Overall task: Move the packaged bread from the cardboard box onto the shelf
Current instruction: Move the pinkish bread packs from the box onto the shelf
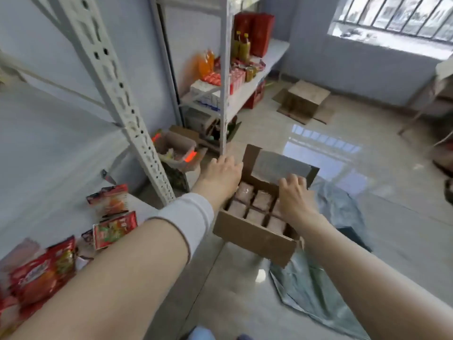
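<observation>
Storeroom floor | brown cardboard box (255, 238) seems full of pale wrapped bread pkts (262, 200) | L hand (220, 173) + R hand (293, 192) curled at box, grip unclear | white metal shelf (49, 168): xfer seems unstarted

Plain brown open cardboard box (255, 238); pale pink square plastic-wrapped bread packets (262, 201); red printed foil snack packets (115, 229) at eight o'clock.
</observation>
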